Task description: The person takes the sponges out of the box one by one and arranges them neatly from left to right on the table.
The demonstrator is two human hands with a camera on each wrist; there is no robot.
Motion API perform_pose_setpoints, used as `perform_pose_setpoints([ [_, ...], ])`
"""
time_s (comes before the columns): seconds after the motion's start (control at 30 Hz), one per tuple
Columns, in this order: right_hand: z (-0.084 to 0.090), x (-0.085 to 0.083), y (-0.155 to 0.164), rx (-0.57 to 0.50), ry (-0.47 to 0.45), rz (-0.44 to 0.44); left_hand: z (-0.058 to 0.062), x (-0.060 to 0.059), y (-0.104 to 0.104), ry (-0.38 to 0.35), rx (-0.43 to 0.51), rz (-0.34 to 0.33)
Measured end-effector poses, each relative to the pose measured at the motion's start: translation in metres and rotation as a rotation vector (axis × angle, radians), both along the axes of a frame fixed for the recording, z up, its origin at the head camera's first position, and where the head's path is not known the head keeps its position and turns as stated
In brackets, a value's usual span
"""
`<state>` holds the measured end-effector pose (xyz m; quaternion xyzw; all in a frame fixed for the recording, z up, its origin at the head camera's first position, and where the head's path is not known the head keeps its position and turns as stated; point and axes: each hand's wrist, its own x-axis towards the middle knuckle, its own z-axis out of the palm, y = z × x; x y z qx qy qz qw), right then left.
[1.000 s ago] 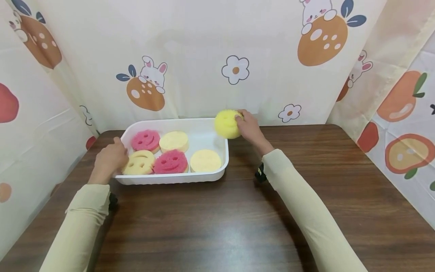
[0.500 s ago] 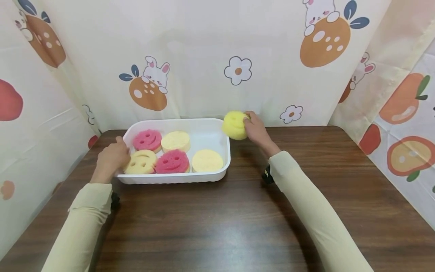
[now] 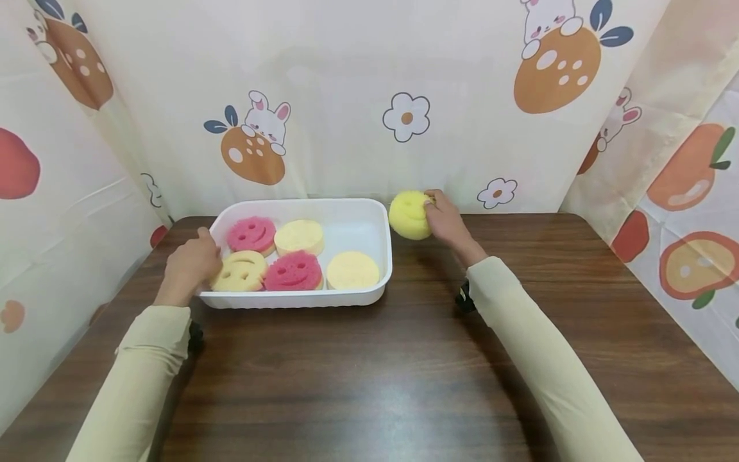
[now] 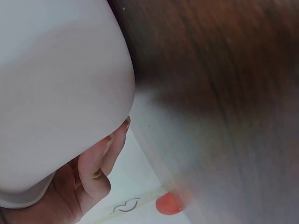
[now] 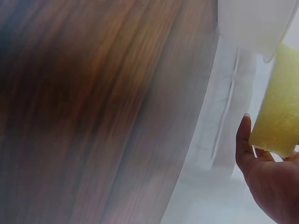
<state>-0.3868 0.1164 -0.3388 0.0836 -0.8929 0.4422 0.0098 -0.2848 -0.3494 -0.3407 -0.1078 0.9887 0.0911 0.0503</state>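
Observation:
My right hand pinches a round yellow smiley-face sponge by its right edge, held up just beyond the tray's right end. In the right wrist view the sponge shows its thick side, with fingers behind it. My left hand grips the left end of the white tray; in the left wrist view its fingers lie against the tray's outer wall. Inside the tray are two pink smiley sponges, a cream smiley sponge beside the left hand, and two cream sponges with plain tops.
The tray's back right corner shows bare white floor. Dark wooden tabletop spreads in front and to the right. A curtain printed with rabbits and fruit hangs along the back edge, with printed cloth at both sides.
My right hand has carried the yellow sponge rightward, from over the tray's back right corner to past its rim. The left hand has kept its place on the tray.

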Motion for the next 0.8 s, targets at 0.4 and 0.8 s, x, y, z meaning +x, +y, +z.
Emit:
perform_pose_setpoints([
  [0.4, -0.0037, -0.0007, 0.0052, 0.072, -0.015, 0.039, 0.0005, -0.0028, 0.0003, 0.003, -0.005, 0.008],
  [0.8, -0.0098, -0.0060, 0.0019, 0.155, -0.015, 0.098, 0.0043, 0.0001, 0.0025, -0.006, -0.008, -0.001],
])
